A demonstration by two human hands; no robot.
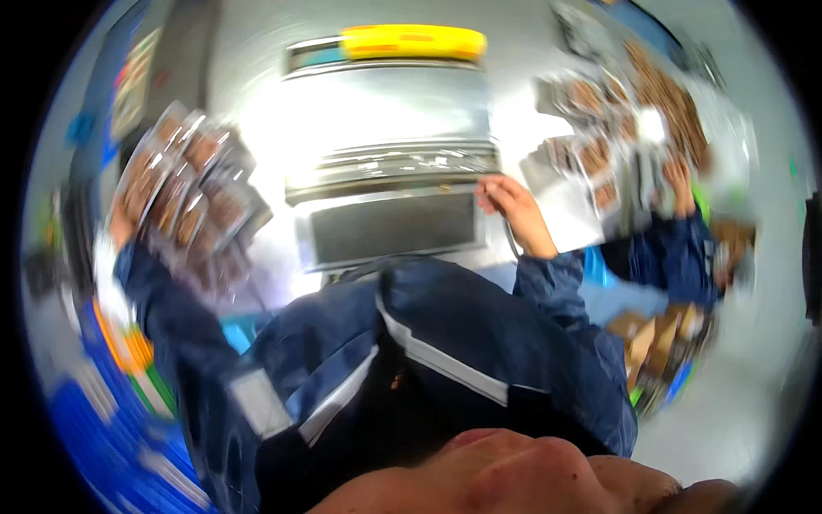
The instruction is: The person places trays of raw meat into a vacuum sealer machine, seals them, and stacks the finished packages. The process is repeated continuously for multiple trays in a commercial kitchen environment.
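My left hand [122,218] reaches to the outer edge of a pile of clear plastic packs with brown contents [186,180] on the left; blur hides whether its fingers grip one. In front of my body stands a metal machine with a flat silvery top [392,106] and a dark panel [395,228] on its near side. My right hand [510,209] is at the machine's near right corner, fingers curled, with no object visible in them. A dark cord or handle [512,241] shows beside that wrist.
A yellow roll-shaped item [414,42] lies along the machine's far edge. More clear packs [594,157] sit on the right, where a co-worker's hand [677,183] reaches in. Cardboard pieces [655,340] are at the lower right, blue crates [103,443] at the lower left.
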